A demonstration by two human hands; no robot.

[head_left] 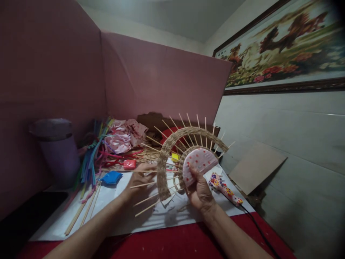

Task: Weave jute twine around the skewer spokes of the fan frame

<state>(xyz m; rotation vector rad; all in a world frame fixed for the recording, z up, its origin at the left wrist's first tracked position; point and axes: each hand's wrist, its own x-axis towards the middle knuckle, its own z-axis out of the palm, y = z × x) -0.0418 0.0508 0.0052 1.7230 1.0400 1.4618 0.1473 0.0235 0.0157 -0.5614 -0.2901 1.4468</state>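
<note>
My right hand (201, 190) grips a fan-shaped craft piece by its half-round base (198, 162), covered in pink cloth with red dots, the thumb across its front. Thin wooden sticks spread outward from the base through a woven straw-coloured band (164, 158); a narrower woven band lies against the cloth. My left hand (141, 180) is at the left side of the fan, fingers curled by the sticks. Its fingertips are partly hidden behind the outer band, so what they pinch does not show. To the right lies a flower-patterned glue gun (225, 189) with a black cord.
White paper (129, 219) covers part of the red table (161, 244). A blue packet (111, 177), a red packet (129, 164), loose sticks (78, 216), coloured pipe cleaners (90, 162) and crumpled pink cloth (124, 135) lie left. A purple tumbler (58, 154) stands far left; pink panels rise behind.
</note>
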